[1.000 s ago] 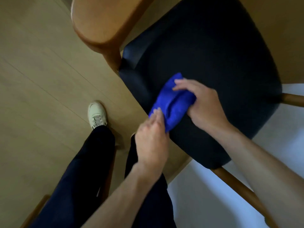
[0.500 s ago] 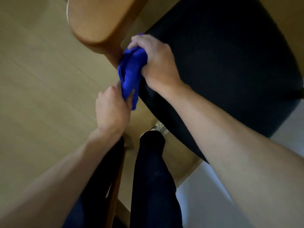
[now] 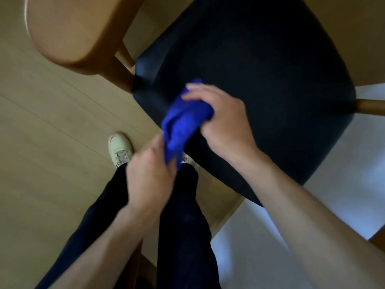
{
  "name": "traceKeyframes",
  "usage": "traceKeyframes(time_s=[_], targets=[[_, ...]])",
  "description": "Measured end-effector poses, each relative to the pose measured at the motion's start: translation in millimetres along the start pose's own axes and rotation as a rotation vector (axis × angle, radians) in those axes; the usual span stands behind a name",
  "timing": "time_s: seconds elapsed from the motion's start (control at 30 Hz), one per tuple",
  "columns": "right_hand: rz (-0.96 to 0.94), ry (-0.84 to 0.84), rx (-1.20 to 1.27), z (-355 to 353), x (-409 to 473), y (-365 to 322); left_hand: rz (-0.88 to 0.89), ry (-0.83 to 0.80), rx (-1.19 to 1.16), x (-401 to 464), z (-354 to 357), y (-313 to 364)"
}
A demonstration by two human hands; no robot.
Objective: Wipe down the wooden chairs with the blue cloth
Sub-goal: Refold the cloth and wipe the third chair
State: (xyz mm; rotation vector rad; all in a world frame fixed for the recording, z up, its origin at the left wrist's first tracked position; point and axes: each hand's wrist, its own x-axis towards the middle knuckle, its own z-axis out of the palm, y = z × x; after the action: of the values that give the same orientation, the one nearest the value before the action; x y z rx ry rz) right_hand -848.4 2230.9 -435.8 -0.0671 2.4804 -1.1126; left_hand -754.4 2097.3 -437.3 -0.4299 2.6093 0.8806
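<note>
Head view: both hands over the chair seat (image 3: 260,69).
Right hand (image 3: 225,119): fingers gripping blue cloth (image 3: 183,122).
Left hand (image 3: 148,174): fingers pinching the cloth's near end.

We count one blue cloth (image 3: 183,124), one wooden chair (image 3: 250,90), two hands — left (image 3: 148,176), right (image 3: 220,117) — and one pale shoe (image 3: 119,149); a second, mostly hidden, seems likely.

The blue cloth (image 3: 183,122) is lying bunched and creased over the seat edge at about 8 o'clock, its lower end hanging off toward the floor. The wooden chair (image 3: 70,32) is showing a dark padded seat, a rounded tan backrest at 11 o'clock and a leg jutting out at 3 o'clock
</note>
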Motion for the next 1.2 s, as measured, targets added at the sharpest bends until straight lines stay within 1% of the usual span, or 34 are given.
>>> traceKeyframes(time_s=[0.07,0.17,0.27,0.33,0.37,0.47,0.5,0.57,0.63,0.77,0.8,0.87,0.93,1.0,1.07,1.13,1.2], targets=[[-0.121,0.033,0.062,26,35,-25,-0.067,0.083,-0.015,25,-17,-12],[-0.19,0.0,0.078,40,59,-31,-0.075,0.075,0.079,43,-17,-13],[-0.103,0.001,0.085,14,33,8,-0.022,0.04,0.28,29,2,6],[-0.003,-0.019,0.062,-12,-4,41,-0.002,-0.091,0.386,2,22,28],[0.053,-0.03,0.043,-25,-25,56,0.029,-0.15,0.39,-12,32,40],[0.202,-0.039,-0.017,-55,-81,84,0.179,-0.272,0.293,-45,63,67],[0.241,-0.033,-0.032,-62,-91,87,0.179,-0.343,0.258,-50,68,72],[0.292,-0.017,-0.036,-65,-91,83,0.136,-0.406,0.202,-48,63,72],[0.24,0.012,-0.006,-56,-68,63,0.123,-0.301,0.196,-37,42,61],[-0.101,0.06,0.083,-18,22,3,-0.01,0.035,0.111,17,-10,27],[-0.164,0.061,0.095,-6,46,-13,-0.054,0.094,0.105,35,-19,16],[-0.23,0.027,0.074,14,80,-39,-0.114,0.174,0.136,62,-27,2],[-0.199,0.01,0.047,26,92,-42,-0.142,0.158,0.151,69,-19,5],[-0.148,0.037,0.018,23,76,-24,-0.132,0.126,0.215,58,-4,13],[-0.111,0.054,-0.043,4,39,5,-0.016,0.096,0.316,35,12,22],[-0.019,0.0,-0.085,-21,-4,34,0.125,0.037,0.3,5,28,31],[0.109,-0.056,-0.133,-43,-37,50,0.186,-0.114,0.246,-22,39,45]])
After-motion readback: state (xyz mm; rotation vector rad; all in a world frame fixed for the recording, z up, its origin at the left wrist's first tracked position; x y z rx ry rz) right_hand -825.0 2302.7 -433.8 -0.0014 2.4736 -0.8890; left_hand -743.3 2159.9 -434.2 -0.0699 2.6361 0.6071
